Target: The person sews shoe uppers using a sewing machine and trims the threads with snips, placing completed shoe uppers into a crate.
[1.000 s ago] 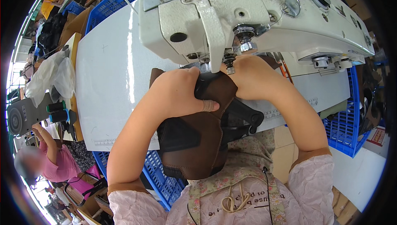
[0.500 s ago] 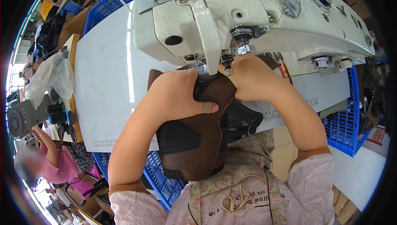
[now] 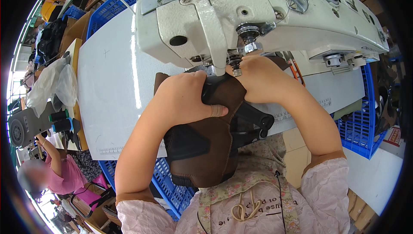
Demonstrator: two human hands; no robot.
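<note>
A brown and black stitched fabric piece (image 3: 215, 135) with black straps reaches from my lap up under the head of a white sewing machine (image 3: 189, 23). My left hand (image 3: 185, 96) is closed on the piece's left side, thumb lying across the brown panel; its other fingers are mostly out of sight. On the far right of the piece rests my right hand (image 3: 254, 79), close beside the needle area. Its fingers are hidden behind the machine parts, so their grip does not show. The needle itself is also hidden.
The white table (image 3: 107, 70) carries a ruler strip (image 3: 301, 110) along its near edge. Orange-handled snips (image 3: 297, 72) lie right of the machine head. Blue crates (image 3: 361, 122) flank the table. At left are thread cones (image 3: 60, 124), a plastic bag (image 3: 51, 83) and a seated person (image 3: 64, 173).
The whole view has shifted slightly. Both hands and the stitched piece keep nearly the same place against the machine.
</note>
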